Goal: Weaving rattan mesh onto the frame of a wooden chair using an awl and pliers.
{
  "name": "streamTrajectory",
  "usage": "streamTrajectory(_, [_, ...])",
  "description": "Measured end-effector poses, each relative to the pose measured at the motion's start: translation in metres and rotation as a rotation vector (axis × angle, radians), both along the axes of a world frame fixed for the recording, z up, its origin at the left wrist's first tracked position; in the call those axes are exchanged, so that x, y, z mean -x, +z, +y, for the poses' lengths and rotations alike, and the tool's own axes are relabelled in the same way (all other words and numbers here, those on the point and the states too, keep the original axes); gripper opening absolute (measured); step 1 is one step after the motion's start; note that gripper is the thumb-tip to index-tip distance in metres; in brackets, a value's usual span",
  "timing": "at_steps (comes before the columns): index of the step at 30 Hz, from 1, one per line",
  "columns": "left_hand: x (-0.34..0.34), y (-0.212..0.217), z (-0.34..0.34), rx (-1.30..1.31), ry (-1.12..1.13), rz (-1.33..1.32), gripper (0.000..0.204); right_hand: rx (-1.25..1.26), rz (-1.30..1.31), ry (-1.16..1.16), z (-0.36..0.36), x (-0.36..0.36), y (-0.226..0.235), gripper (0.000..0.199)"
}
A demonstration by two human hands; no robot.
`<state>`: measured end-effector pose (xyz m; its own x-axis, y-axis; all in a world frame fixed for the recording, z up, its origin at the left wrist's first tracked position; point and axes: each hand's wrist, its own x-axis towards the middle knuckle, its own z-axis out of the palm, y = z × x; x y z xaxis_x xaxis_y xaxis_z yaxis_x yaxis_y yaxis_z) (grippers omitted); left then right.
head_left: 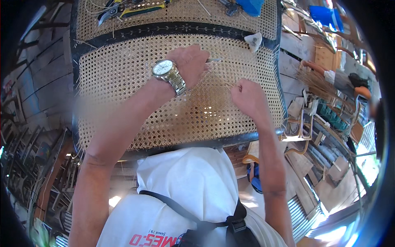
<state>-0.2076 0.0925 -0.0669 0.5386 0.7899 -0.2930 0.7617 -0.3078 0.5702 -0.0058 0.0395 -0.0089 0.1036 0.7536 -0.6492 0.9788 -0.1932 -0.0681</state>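
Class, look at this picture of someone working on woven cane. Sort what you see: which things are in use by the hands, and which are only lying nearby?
In use:
woven cane panel
thin metal tool in the left hand
cane strand pinched by the right hand

Lying about:
cutters on the upper panel
blue object
pale wedge on the dark frame

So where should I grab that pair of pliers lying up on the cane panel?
Probably by the yellow handles of the pliers, coming from above: they lie flat on the cane panel, with the dark nose pointing left and the handles trailing right.
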Motion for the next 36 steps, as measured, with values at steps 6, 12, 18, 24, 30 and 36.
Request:
streamTrajectory(6, [0.029, -0.002, -0.002, 0.037, 0.215, -0.016, 0.026, -0.09, 0.052, 0.106, 0.002, 0.003, -0.001, 0.035])
streamTrajectory(12, [0.045, -0.002, -0.012, -0.02, 0.293, -0.042, 0.027, 0.104, 0.11, 0.168, 0.021, -0.001, -0.007, 0.035])
streamTrajectory(18, [0.056, 0.005, -0.025, -0.168, 0.426, -0.202, 0.032, 0.007, 0.089, 0.096, -0.005, -0.014, -0.006, 0.035])
streamTrajectory(24, [0.084, 0.015, -0.035, -0.31, 0.468, -0.184, 0.03, -0.097, 0.059, 0.067, -0.013, -0.015, 0.005, 0.028])
streamTrajectory(30, [0.061, 0.024, -0.055, -0.195, 0.428, -0.199, 0.026, 0.055, 0.138, 0.131, 0.015, 0.002, 0.002, 0.028])
streamTrajectory(36, [0.036, 0.03, -0.079, -0.08, 0.357, -0.184, 0.026, -0.012, 0.242, 0.161, 0.003, -0.035, -0.016, 0.029])
